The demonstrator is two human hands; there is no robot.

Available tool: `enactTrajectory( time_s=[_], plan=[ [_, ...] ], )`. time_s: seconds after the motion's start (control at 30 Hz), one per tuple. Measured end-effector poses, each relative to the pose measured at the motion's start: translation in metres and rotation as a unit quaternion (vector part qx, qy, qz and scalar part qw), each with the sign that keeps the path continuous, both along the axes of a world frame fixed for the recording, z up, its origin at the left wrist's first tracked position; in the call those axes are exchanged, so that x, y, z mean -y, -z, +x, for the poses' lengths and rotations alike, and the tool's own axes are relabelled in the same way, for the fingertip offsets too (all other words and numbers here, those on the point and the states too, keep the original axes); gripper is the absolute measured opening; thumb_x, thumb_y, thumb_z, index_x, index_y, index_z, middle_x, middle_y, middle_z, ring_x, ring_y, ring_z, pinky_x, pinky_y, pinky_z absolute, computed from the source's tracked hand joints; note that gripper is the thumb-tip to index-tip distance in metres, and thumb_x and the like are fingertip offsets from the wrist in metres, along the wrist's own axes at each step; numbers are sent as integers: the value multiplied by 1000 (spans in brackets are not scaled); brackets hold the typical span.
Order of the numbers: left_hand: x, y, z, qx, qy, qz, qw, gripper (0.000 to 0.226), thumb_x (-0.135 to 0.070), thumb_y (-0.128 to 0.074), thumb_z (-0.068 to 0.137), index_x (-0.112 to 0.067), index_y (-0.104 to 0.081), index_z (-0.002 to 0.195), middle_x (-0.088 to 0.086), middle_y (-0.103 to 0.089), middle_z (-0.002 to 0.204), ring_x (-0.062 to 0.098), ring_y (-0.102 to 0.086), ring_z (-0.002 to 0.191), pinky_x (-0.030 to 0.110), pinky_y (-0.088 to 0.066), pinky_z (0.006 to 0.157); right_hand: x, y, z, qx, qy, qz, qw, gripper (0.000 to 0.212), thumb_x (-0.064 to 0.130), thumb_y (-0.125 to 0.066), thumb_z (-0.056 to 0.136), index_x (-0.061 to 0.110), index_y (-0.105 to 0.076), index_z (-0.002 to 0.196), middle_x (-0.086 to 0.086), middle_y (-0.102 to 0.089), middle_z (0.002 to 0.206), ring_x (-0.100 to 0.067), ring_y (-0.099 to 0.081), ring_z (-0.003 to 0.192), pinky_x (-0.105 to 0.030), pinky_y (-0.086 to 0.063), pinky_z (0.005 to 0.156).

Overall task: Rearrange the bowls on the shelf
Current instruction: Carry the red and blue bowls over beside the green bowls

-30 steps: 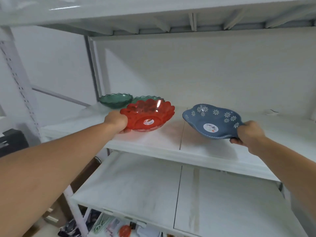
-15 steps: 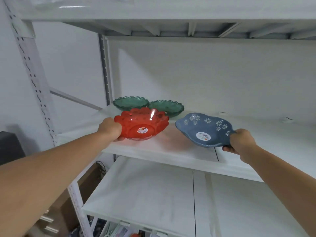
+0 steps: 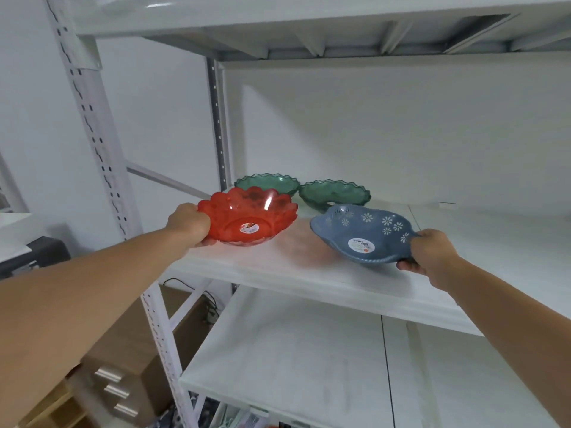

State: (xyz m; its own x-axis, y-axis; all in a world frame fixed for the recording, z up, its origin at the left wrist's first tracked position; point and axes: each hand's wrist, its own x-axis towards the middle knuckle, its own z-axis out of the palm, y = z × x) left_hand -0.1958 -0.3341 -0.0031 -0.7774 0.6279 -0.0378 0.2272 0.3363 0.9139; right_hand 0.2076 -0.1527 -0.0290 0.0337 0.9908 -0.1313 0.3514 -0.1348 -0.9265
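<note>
A clear red scalloped bowl (image 3: 250, 222) with a sticker inside is tilted toward me at the left front of the white shelf (image 3: 324, 273); my left hand (image 3: 190, 223) grips its left rim. To its right a blue bowl (image 3: 360, 234) with white flower marks is also tilted toward me, and my right hand (image 3: 431, 253) holds its right rim. Behind them, two green wavy-edged bowls (image 3: 267, 183) (image 3: 335, 193) stand side by side at the back of the shelf.
A perforated white upright (image 3: 102, 162) rises at the left of the rack. One shelf (image 3: 309, 359) lies below and another (image 3: 309, 23) overhead. Cardboard boxes and a wooden drawer unit (image 3: 114, 384) stand on the floor at lower left. The shelf extends to the right.
The view has swung left, so the rack sits further right in frame. Both hands keep their grip; the red bowl now sits lower, near the shelf's left front.
</note>
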Motion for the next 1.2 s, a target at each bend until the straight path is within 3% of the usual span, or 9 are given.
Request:
enactTrajectory(
  time_s=[0.17, 0.4, 0.53, 0.73, 0.87, 0.93, 1.03, 1.13, 1.2],
  plan=[
    [-14, 13, -56, 9, 35, 5, 999, 24, -14, -53, 102, -1, -66, 118, 22, -74, 105, 35, -75, 75, 44, -66, 72, 11, 4, -39, 10, 33, -4, 999, 13, 7, -51, 105, 3, -63, 100, -25, -76, 91, -41, -76, 72, -52, -65, 88],
    [-40, 42, -125, 31, 92, -24, 995, 29, -11, -50, 84, -4, -70, 104, 23, -75, 100, 42, -76, 88, 54, -66, 74, 29, 16, -78, 25, 111, -31, 993, 16, 4, -51, 104, 0, -66, 103, -24, -75, 83, -30, -70, 53, -37, -64, 63],
    [-45, 48, -133, -56, 109, -46, 991, 24, -11, -46, 88, -6, -68, 95, 19, -73, 92, 34, -68, 76, 35, -53, 64, 40, 24, -91, 35, 122, -27, 992, 22, 6, -45, 104, -3, -65, 103, -26, -75, 89, -31, -67, 49, -45, -65, 68],
    [-59, 53, -139, -100, 149, -60, 982, 26, -19, -44, 98, -7, -67, 104, 15, -72, 103, 30, -65, 86, 35, -48, 69, 36, 24, -97, 109, 105, -36, 988, 26, 19, -49, 104, 0, -67, 108, -25, -75, 101, -44, -79, 72, -54, -66, 83],
    [-57, 31, -142, -277, 146, -149, 938, 68, -70, -30, 97, -13, -60, 121, 15, -68, 121, 36, -66, 105, 38, -50, 84, 38, 0, -97, 391, 47, 25, 919, 64, 57, -30, 103, 6, -62, 124, -24, -66, 122, -45, -65, 111, -51, -52, 100],
    [-64, 12, -143, -332, 162, -137, 919, 89, -79, -26, 92, -11, -58, 138, 17, -63, 137, 38, -62, 122, 42, -50, 96, 43, -13, -104, 488, -20, 65, 870, 53, 46, -28, 110, 13, -52, 144, -25, -53, 145, -44, -45, 135, -50, -35, 113],
    [-79, -17, -134, -342, 230, -94, 906, 87, -73, -28, 96, -10, -50, 153, 14, -54, 155, 34, -52, 139, 42, -42, 108, 29, -36, -121, 462, -87, 97, 877, 64, 57, -27, 106, 24, -47, 157, -18, -45, 160, -41, -36, 149, -50, -27, 120],
    [-90, -34, -115, -365, 255, -55, 893, 64, -57, -35, 106, -14, -51, 151, 9, -57, 152, 28, -54, 134, 36, -42, 98, 6, -45, -130, 449, -107, 144, 876, 95, 82, -24, 85, 28, -47, 159, -14, -47, 162, -40, -38, 150, -53, -31, 121],
    [-97, -37, -106, -377, 259, -45, 888, 63, -57, -35, 106, -16, -51, 151, 9, -57, 152, 27, -56, 132, 35, -43, 97, 0, -51, -134, 425, -119, 149, 885, 88, 79, -29, 89, 28, -50, 157, -13, -51, 157, -39, -42, 146, -52, -36, 118]
  ],
)
